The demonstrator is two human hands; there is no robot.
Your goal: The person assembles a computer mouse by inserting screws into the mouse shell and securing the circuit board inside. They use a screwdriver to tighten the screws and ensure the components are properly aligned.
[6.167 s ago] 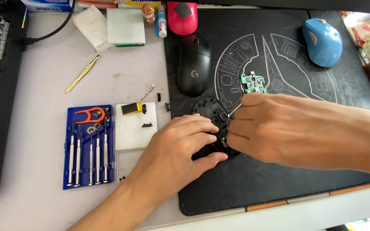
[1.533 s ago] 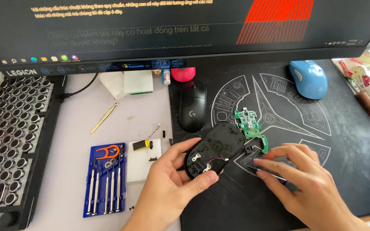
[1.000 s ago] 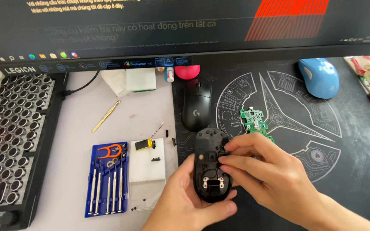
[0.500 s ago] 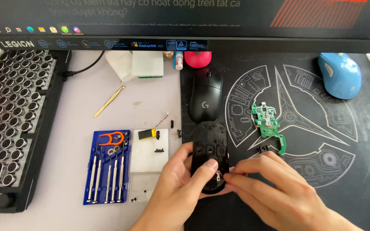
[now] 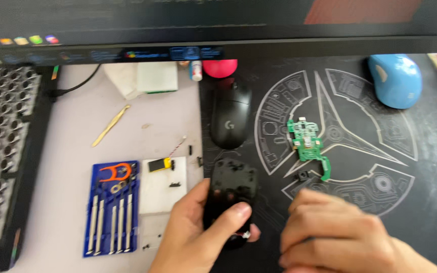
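On the near part of the black desk mat [image 5: 421, 202], close to its left edge, the left hand [image 5: 193, 237] grips a black mouse shell [image 5: 230, 194], thumb laid across its lower end and fingers wrapped beneath; a bit of red and white wire shows by the thumb tip. The right hand [image 5: 335, 235] rests just beside it on the mat, fingers curled loosely inward with nothing visible in them, though the picture is blurred there.

The mat carries a pale line drawing of arcs and a three-pointed star. Near its middle lies a green circuit board [image 5: 307, 144], well apart from both hands. A whole black mouse [image 5: 231, 119] sits just beyond the held shell, a pink mouse [image 5: 220, 67] at the mat's far edge, and a blue mouse [image 5: 395, 81] toward the far right corner.

Left of the mat the desk [image 5: 67, 146] is pale grey. A blue screwdriver set [image 5: 112, 207] lies by its near edge, a white tray [image 5: 162, 191] with small parts beside it, and brass tweezers [image 5: 111, 125] farther back. A keyboard with bare switches [image 5: 1, 151] fills the left edge. A monitor [image 5: 178, 25] spans the far edge.
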